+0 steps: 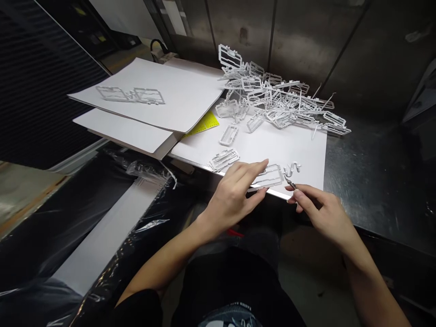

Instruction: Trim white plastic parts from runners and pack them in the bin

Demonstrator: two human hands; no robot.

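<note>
My left hand (235, 188) is closed on a thin white plastic frame (269, 176) with slots, thumb below and fingers over it, near the sheet's front edge. My right hand (318, 206) pinches a slim metal-tipped tool (289, 182); its exact kind is partly hidden by the fingers. The tool's tip is at the right end of the frame, close to a wavy white plastic runner (293, 169). Whether the runner is still joined to the frame I cannot tell. Left of my left hand lies a small stack of similar frames (224, 159).
A tangled heap of white plastic frames (272, 97) rests at the back of the white sheet (299, 150). Stacked white boards (184, 91) at left carry another double frame (131, 95). A yellow card (204, 123) sticks out beneath them. The dark metal bench (378, 181) extends rightward.
</note>
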